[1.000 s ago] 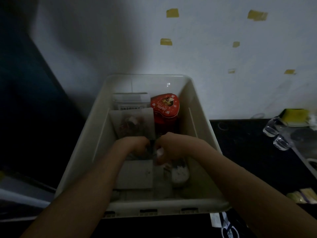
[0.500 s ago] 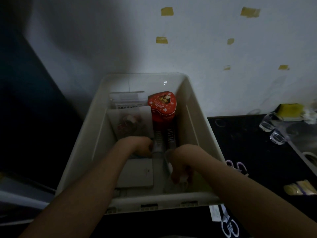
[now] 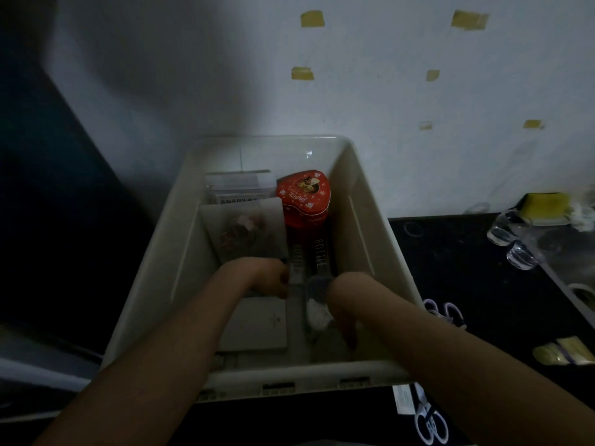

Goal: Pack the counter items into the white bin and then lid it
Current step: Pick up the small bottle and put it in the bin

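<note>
The white bin (image 3: 370, 220) stands against the wall on the black counter. In it are a red heart-shaped tin (image 3: 304, 194) at the back, flat packets (image 3: 244, 230) on the left, a white box (image 3: 257, 323) near the front, and two clear bottles lying lengthwise. My left hand (image 3: 270, 278) is curled against the left bottle (image 3: 297, 268). Beside the right bottle (image 3: 317, 300), which has white contents, is my right hand (image 3: 346, 304), its fingers pointing down into the bin's near right corner.
To the right of the bin, purple-handled scissors (image 3: 446, 313) lie on the black counter (image 3: 467, 268). Further right are clear glasses (image 3: 512, 243), a yellow sponge (image 3: 547, 204) and yellow packets (image 3: 563, 352). White scissors (image 3: 429, 423) lie in front of the bin.
My right hand has slid right and towards me, uncovering both bottles lying in the bin. My left hand stays curled by the left bottle.
</note>
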{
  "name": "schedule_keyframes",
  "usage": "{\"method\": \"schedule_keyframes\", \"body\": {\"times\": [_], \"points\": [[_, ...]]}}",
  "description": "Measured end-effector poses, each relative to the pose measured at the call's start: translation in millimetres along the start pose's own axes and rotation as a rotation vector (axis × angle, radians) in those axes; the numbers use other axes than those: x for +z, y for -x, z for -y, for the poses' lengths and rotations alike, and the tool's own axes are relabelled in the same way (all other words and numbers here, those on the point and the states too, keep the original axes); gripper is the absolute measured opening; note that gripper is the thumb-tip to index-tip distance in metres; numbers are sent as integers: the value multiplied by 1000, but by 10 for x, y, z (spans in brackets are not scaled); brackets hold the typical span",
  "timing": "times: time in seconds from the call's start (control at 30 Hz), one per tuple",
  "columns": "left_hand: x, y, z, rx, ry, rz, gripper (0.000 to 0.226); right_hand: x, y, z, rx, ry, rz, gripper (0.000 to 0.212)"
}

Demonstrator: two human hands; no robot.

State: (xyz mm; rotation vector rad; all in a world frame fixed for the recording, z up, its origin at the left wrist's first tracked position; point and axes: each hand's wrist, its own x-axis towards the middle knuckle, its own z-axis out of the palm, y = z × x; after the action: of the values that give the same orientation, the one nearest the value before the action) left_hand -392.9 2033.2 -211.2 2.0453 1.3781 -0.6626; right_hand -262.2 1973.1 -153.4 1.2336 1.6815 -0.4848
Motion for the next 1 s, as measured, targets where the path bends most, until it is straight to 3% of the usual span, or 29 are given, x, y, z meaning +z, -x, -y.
{"method": "schedule_keyframes", "body": {"times": [0.33,0.53,0.77,0.83,0.93,1.0], "points": [[222,-169,-110,-34,333,182,55,-24,-137,-154,-61,-443,15,59],[358,-233,-240,4,443,210,65,-86,-404,-195,-15,-356,-229,44],[415,-231,-284,22,566,295,79,-128,-510,-242,43,-363,-289,46],[376,-232,-270,-20,604,266,75,-117,-499,-253,46,-410,-297,45],[344,-269,-216,-124,621,214,48,-91,-464,-267,44,-457,-306,46],[387,-240,-217,-161,549,390,40,-86,-436,-273,43,-486,-299,48]]}}
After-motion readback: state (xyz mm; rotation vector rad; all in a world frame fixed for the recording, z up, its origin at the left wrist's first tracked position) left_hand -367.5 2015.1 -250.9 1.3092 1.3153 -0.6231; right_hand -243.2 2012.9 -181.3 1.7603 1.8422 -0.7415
